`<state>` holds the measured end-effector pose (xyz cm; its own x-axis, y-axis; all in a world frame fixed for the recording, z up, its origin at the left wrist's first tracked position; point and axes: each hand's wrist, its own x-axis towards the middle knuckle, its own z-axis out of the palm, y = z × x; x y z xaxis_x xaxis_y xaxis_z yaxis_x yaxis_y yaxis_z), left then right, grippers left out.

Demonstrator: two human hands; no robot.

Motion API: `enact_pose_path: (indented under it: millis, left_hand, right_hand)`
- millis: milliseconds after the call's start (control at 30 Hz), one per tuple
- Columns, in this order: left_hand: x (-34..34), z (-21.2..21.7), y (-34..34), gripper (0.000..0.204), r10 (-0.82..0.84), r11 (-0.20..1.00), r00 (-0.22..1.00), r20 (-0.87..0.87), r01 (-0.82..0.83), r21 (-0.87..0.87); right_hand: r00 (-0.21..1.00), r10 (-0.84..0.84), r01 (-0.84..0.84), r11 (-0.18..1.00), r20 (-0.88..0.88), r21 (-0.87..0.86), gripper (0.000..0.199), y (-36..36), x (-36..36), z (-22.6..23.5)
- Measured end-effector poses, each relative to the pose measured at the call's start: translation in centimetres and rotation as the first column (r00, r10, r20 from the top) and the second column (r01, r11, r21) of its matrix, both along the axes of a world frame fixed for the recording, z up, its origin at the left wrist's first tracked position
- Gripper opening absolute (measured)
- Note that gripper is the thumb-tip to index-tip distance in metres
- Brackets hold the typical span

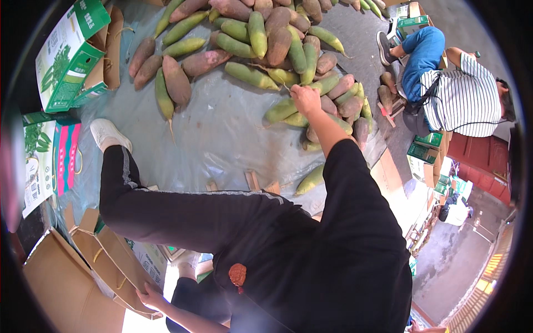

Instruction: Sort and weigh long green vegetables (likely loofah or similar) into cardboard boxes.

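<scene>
Right hand [305,99] reaching far into a heap of long green and reddish-purple radishes [261,41] on a grey plastic sheet [222,133], fingers curled on a green one [323,84] (grip partly hidden), left hand [150,297] near, fingers closed holding a brown paper bag's [108,258] rim.

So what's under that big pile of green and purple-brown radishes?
The pile of long green and purple-brown radishes lies on a clear, shiny plastic sheet spread over grey ground. The right hand reaches into the pile. What's beneath the middle radishes is covered.
</scene>
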<state>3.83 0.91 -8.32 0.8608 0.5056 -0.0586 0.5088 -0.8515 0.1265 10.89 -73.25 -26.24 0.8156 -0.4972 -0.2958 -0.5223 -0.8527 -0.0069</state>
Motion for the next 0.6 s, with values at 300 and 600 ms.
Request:
enact_pose_path:
  millis: [300, 600]
  left_hand:
    - [-0.1, 0.0, -0.3, 0.041, -0.017, 1.000, 1.000, 0.023, 0.017, -0.004]
    - [-1.4, -0.6, 0.8, 0.028, 0.002, 0.997, 0.993, 0.118, 0.008, -0.076]
  right_hand:
    - [0.705, -0.532, 0.358, 0.838, 0.469, 0.411, 0.019, -0.6, 1.7, 4.8]
    - [0.617, -0.588, 0.198, 0.759, 0.523, 0.621, 0.018, 0.4, 7.2, 9.8]
